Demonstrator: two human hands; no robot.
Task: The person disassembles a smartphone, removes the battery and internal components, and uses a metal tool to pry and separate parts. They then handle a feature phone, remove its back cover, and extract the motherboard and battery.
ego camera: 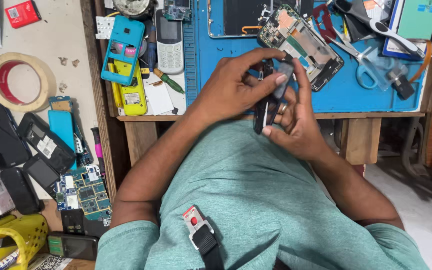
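Both my hands meet above the front edge of a blue work mat (336, 95). My left hand (231, 87) pinches the upper part of a thin black phone frame (266, 107) with fingers and thumb. From the other side my right hand (298, 122) holds the same frame, with a ring on one finger. The frame stands nearly upright between the two hands. An opened phone with a bare circuit board (300, 45) lies on the mat just beyond my hands.
On the bench lie a grey keypad phone (169, 42), a turquoise phone shell (123, 47), a yellow phone (132, 92), a small screwdriver (168, 81) and scissors (361, 62). A tape roll (21, 82), circuit boards (88, 192), black phone parts and a yellow basket (13, 237) sit at left.
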